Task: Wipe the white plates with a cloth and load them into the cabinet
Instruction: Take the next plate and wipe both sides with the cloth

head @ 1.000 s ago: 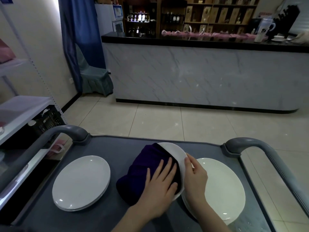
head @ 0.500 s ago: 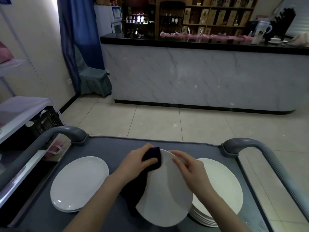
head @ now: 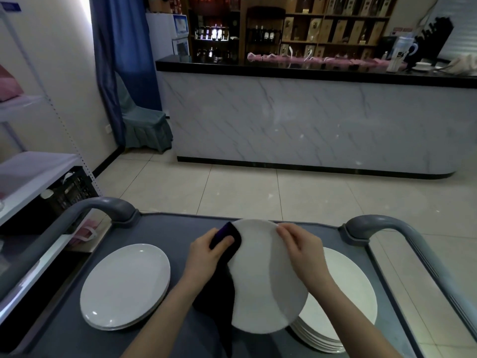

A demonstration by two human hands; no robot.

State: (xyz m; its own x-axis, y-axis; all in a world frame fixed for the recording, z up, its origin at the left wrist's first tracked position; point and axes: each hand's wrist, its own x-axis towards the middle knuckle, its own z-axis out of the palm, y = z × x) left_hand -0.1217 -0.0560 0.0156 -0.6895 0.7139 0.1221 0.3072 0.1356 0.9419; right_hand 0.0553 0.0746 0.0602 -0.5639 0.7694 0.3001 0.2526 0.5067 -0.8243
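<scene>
Head view: a person holds one white plate [head: 268, 280] tilted up over the grey cart surface [head: 165, 228]. The left hand [head: 204, 257] grips a dark purple cloth [head: 225, 235], thumb curled over it and pressing it against the plate's upper left rim, and the rest of the cloth hangs down behind the plate's left edge. The right hand [head: 302, 249] pinches the upper right rim with bent fingers. The held plate overlaps a stack of white plates [head: 346, 301] at the right of the surface. A lower pile of plates [head: 124, 282] lies well apart at the left.

A small blue sign [head: 10, 7] high on the left wall carries writing too small to read. So does the blue panel [head: 180, 24] on the white appliance behind the marble-fronted bar [head: 309, 120], and the bottle labels on the shelves beyond are likewise illegible.
</scene>
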